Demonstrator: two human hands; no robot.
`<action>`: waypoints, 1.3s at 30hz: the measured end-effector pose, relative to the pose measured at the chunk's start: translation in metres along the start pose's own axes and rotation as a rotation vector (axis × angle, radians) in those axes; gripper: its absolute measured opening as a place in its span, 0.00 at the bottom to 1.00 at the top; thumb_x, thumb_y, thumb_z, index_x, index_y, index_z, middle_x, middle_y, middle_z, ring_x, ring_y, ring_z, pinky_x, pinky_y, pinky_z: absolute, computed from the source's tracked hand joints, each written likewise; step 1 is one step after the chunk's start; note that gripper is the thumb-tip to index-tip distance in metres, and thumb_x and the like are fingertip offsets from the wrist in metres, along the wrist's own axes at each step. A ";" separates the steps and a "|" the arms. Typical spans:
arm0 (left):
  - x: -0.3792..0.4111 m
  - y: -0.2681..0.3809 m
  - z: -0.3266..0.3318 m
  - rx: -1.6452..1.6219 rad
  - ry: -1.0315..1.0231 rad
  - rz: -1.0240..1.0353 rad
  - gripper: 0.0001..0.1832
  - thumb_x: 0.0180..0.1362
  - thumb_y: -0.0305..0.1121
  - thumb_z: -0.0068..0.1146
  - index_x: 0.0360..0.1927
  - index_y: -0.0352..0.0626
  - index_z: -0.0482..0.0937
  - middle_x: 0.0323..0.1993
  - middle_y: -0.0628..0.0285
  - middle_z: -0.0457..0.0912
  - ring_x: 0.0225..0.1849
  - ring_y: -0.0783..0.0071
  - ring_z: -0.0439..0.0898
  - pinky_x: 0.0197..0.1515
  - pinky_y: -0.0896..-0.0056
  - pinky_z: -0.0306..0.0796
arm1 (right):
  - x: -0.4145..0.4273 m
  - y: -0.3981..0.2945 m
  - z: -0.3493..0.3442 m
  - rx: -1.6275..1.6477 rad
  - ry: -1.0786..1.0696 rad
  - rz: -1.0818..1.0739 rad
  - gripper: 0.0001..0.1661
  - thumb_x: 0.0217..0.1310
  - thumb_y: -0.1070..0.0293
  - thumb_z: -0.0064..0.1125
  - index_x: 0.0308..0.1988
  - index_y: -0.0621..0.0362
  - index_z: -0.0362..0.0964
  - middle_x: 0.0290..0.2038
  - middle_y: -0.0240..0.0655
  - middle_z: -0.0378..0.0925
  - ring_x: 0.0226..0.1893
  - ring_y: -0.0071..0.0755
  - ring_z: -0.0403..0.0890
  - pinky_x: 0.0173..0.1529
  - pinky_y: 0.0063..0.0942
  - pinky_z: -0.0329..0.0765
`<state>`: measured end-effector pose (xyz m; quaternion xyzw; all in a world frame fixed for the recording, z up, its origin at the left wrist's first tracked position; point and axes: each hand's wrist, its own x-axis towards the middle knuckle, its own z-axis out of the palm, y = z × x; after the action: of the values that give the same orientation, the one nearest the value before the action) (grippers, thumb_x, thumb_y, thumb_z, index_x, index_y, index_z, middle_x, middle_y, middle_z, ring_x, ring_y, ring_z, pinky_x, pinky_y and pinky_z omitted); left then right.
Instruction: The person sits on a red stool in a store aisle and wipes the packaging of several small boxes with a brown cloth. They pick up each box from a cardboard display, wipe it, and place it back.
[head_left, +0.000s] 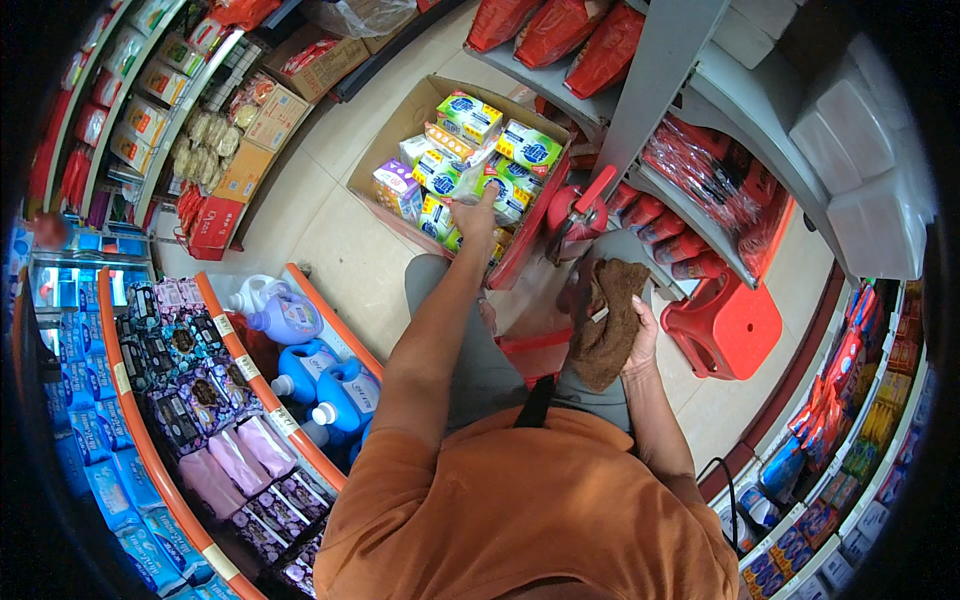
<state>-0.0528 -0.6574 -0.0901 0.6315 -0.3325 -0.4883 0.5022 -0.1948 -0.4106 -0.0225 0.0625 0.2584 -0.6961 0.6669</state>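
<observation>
My left hand (474, 216) reaches into an open cardboard box (375, 124) on the floor in front of me. Its fingers are at a clear and whitish plastic wrapper (469, 180) among the packs; whether they grip it is not plain. Green and yellow boxed packs with blue print (531, 146) fill much of the box, along with a purple-and-white pack (398, 187) at its left side. By my right knee, a brown towelling cloth (611, 322) with a small white tag hangs in my right hand (643, 341), which is shut on its right edge.
A red stool (724, 328) stands to the right on the tiled floor. Just right of the box is a red canister with a handle (574, 214). Blue detergent jugs (349, 394) and packs in floral wrapping (202, 394) line shelves at left. A grey metal shelf upright (660, 67) rises ahead.
</observation>
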 end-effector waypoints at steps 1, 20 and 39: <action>-0.005 0.003 -0.002 -0.166 -0.154 -0.114 0.33 0.36 0.28 0.68 0.45 0.31 0.62 0.42 0.51 0.71 0.40 0.65 0.72 0.42 0.69 0.67 | 0.000 -0.001 0.001 0.013 0.005 0.000 0.22 0.53 0.61 0.44 0.45 0.64 0.65 0.40 0.41 0.74 0.36 0.38 0.76 0.42 0.33 0.74; 0.000 0.001 0.004 0.582 -0.048 0.089 0.43 0.28 0.47 0.68 0.42 0.22 0.64 0.39 0.39 0.73 0.42 0.50 0.74 0.46 0.63 0.66 | 0.009 0.004 0.001 0.001 0.030 0.062 0.22 0.53 0.61 0.46 0.45 0.63 0.65 0.39 0.40 0.74 0.35 0.38 0.76 0.40 0.33 0.74; 0.007 0.007 -0.009 0.360 -0.303 -0.130 0.22 0.37 0.39 0.65 0.27 0.28 0.73 0.19 0.57 0.74 0.11 0.73 0.69 0.13 0.73 0.64 | 0.014 0.007 0.004 -0.082 0.128 0.086 0.19 0.54 0.60 0.46 0.42 0.62 0.66 0.34 0.39 0.74 0.29 0.36 0.76 0.34 0.33 0.76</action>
<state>-0.0420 -0.6633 -0.0855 0.6505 -0.4444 -0.5417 0.2932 -0.1885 -0.4243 -0.0271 0.0905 0.3259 -0.6501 0.6804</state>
